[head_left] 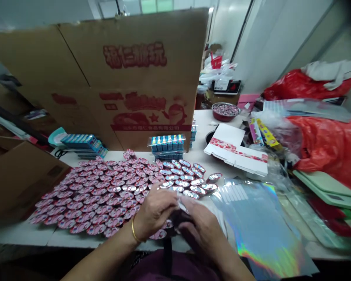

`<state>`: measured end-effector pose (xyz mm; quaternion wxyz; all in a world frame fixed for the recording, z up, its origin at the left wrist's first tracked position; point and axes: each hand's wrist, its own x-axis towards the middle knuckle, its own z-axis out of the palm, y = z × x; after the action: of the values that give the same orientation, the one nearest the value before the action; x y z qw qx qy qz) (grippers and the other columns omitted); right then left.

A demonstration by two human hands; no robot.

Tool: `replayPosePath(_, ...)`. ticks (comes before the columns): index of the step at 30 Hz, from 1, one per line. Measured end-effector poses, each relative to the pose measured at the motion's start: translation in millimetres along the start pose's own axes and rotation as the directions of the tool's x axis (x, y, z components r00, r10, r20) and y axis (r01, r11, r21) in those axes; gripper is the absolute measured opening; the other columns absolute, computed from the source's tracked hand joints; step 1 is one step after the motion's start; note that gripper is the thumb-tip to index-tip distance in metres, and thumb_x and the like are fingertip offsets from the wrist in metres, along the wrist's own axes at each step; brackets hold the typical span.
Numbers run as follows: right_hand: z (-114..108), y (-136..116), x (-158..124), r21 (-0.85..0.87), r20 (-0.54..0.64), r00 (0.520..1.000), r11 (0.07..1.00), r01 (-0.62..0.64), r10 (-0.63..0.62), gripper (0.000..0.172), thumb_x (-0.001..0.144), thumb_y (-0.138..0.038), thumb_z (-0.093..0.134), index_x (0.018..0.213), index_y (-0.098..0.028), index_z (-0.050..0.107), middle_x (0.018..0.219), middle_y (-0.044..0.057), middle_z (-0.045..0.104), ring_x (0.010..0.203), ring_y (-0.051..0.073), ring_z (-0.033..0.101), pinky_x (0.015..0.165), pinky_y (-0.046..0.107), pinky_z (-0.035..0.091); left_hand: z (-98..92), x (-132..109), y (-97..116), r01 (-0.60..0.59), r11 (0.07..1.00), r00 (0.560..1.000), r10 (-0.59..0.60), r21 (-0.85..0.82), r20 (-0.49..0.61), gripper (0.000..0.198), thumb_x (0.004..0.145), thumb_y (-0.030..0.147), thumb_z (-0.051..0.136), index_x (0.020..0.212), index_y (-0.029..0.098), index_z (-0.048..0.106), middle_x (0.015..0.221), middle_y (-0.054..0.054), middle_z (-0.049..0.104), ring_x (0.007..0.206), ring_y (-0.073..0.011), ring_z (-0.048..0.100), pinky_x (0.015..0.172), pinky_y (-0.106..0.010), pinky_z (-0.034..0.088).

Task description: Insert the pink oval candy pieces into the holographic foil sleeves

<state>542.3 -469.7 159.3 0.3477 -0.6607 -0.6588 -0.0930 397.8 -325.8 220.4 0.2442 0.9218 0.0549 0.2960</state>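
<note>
Close to the table's front edge, my right hand [200,216] is closed around a small dark cup [183,216], partly hidden and blurred. A shiny silver patch shows at the top of it, between the hands. My left hand [156,210], with a gold bangle at the wrist, meets it from the left, fingers bent together; what they pinch is hidden. Rows of small cups with pink printed lids [90,199] spread across the table to the left. Just beyond my hands stand several cups with plain silver tops [181,182].
A tall cardboard box panel [134,78] rises behind the cups. Blue packs [167,144] stand at its foot. To the right lie shiny rainbow sheets [263,222], a white folded carton [236,150] and red plastic bags [324,144]. A bowl [226,111] of small pieces sits farther back.
</note>
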Motion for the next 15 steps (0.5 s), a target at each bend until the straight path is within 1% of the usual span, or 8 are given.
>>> replayPosePath(1, 4.4, -1.8, 3.9, 0.026, -0.018, 0.999, 0.998, 0.051, -0.050, 0.031, 0.085, -0.029, 0.040, 0.111, -0.016, 0.052, 0.095, 0.009, 0.064, 0.087, 0.016, 0.059, 0.073, 0.027, 0.048, -1.8, 1.8, 2.4, -0.005, 0.998, 0.999, 0.007, -0.070, 0.040, 0.009, 0.077, 0.017, 0.054, 0.078, 0.018, 0.063, 0.077, -0.002, 0.066, 0.076, -0.0119, 0.059, 0.088, -0.031, 0.040)
replayPosePath(2, 7.8, -1.0, 6.1, 0.042, -0.032, 0.996, 0.996, 0.083, -0.082, 0.026, 0.086, -0.023, 0.037, 0.104, -0.016, 0.055, 0.083, 0.007, 0.065, 0.076, 0.014, 0.060, 0.067, 0.024, 0.047, -3.9, 3.7, 3.8, 0.030, 0.990, 0.997, -0.019, -0.141, 0.075, 0.008, 0.077, 0.018, 0.055, 0.078, 0.017, 0.063, 0.070, -0.001, 0.065, 0.068, -0.0099, 0.059, 0.080, -0.026, 0.044)
replayPosePath(4, 11.4, 4.9, 6.8, 0.043, -0.028, 0.992, 0.991, 0.125, -0.123, 0.021, 0.085, -0.020, 0.037, 0.089, -0.016, 0.057, 0.065, 0.003, 0.062, 0.060, 0.011, 0.057, 0.057, 0.021, 0.044, -8.5, 7.6, 4.5, 0.170, 0.949, 0.977, -0.127, -0.265, 0.172, 0.010, 0.075, 0.022, 0.059, 0.080, 0.016, 0.064, 0.071, -0.001, 0.067, 0.065, -0.0093, 0.060, 0.066, -0.019, 0.046)
replayPosePath(6, 12.0, 11.4, 4.8, 0.020, 0.017, 0.987, 0.987, 0.158, -0.159, 0.019, 0.084, -0.021, 0.039, 0.083, -0.016, 0.057, 0.059, 0.002, 0.058, 0.055, 0.011, 0.055, 0.053, 0.021, 0.041, -12.0, 11.0, 4.4, 0.294, 0.893, 0.935, -0.195, -0.341, 0.295, 0.014, 0.076, 0.025, 0.057, 0.083, 0.016, 0.065, 0.077, -0.002, 0.068, 0.070, -0.0102, 0.062, 0.064, -0.017, 0.046)
replayPosePath(8, 12.0, 16.2, 1.7, 0.011, 0.032, 0.980, 0.981, 0.196, -0.196, 0.018, 0.084, -0.020, 0.040, 0.084, -0.015, 0.057, 0.059, 0.002, 0.058, 0.055, 0.011, 0.055, 0.052, 0.021, 0.041, -12.7, 12.1, 5.0, 0.343, 0.862, 0.907, -0.202, -0.373, 0.368, 0.017, 0.078, 0.026, 0.054, 0.086, 0.016, 0.065, 0.083, -0.004, 0.069, 0.075, -0.0115, 0.062, 0.068, -0.018, 0.046)
replayPosePath(10, 12.6, 20.3, -2.7, 0.021, 0.027, 0.974, 0.974, 0.226, -0.227, 0.021, 0.084, -0.019, 0.040, 0.091, -0.015, 0.058, 0.062, 0.003, 0.060, 0.058, 0.012, 0.057, 0.055, 0.020, 0.043, -9.9, 10.2, 6.3, 0.329, 0.867, 0.912, -0.188, -0.374, 0.366, 0.019, 0.078, 0.026, 0.053, 0.089, 0.015, 0.065, 0.085, -0.005, 0.069, 0.076, -0.0119, 0.063, 0.070, -0.019, 0.046)
replayPosePath(12, 12.8, 26.2, -8.0, 0.051, 0.014, 0.967, 0.966, 0.252, -0.253, 0.025, 0.084, -0.018, 0.039, 0.101, -0.016, 0.058, 0.066, 0.004, 0.062, 0.060, 0.012, 0.059, 0.058, 0.020, 0.046, -5.8, 7.1, 6.7, 0.284, 0.889, 0.927, -0.159, -0.360, 0.340, 0.021, 0.078, 0.026, 0.053, 0.092, 0.016, 0.065, 0.085, -0.005, 0.069, 0.076, -0.0116, 0.063, 0.070, -0.018, 0.046)
replayPosePath(15, 9.1, 41.1, -12.9, 0.074, 0.049, 0.958, 0.958, 0.278, -0.281, 0.031, 0.084, -0.022, 0.041, 0.112, -0.020, 0.054, 0.080, 0.005, 0.066, 0.069, 0.013, 0.063, 0.063, 0.019, 0.049, -5.8, 4.1, 1.9, 0.212, 0.918, 0.959, -0.130, -0.336, 0.251, 0.022, 0.080, 0.023, 0.048, 0.088, 0.015, 0.067, 0.080, -0.006, 0.069, 0.073, -0.0106, 0.063, 0.068, -0.016, 0.045)
